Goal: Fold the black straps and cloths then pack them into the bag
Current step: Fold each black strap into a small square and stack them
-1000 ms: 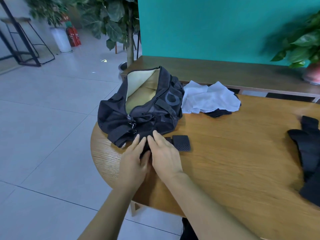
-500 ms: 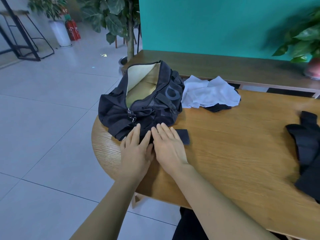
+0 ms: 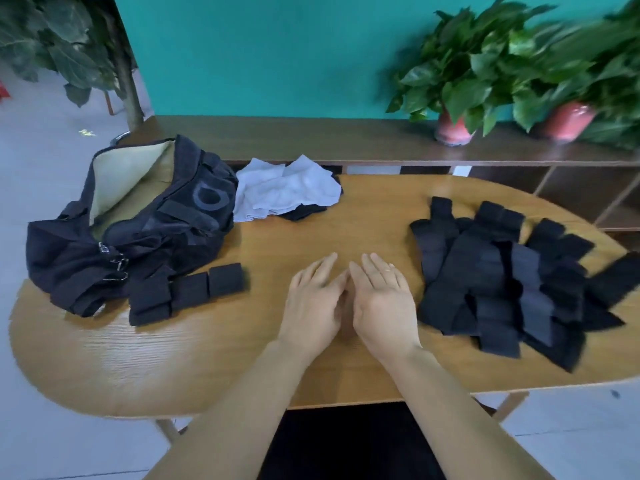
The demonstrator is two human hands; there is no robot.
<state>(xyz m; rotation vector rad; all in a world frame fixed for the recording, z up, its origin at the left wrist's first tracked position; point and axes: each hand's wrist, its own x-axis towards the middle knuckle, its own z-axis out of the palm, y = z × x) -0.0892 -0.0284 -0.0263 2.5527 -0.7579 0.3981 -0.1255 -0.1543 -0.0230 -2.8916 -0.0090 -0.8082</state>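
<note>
A black bag (image 3: 138,233) lies open on the left of the wooden table (image 3: 207,358), its cream lining showing. Folded black straps (image 3: 188,291) sit in a short row against the bag's front. A loose heap of black straps (image 3: 512,282) covers the right side of the table. A white cloth (image 3: 284,190) lies crumpled over a black cloth (image 3: 304,213) behind the bag. My left hand (image 3: 313,303) and my right hand (image 3: 382,299) hover side by side over the bare middle of the table, fingers straight, holding nothing.
A dark wooden shelf (image 3: 311,140) runs behind the table against a teal wall. Two potted plants (image 3: 453,128) in red pots stand on its right end. A tall leafy plant (image 3: 69,46) stands on the floor at the far left.
Both hands have left the folded strap by the bag and moved right to the table's middle. The view has swung right, bringing the strap heap into sight.
</note>
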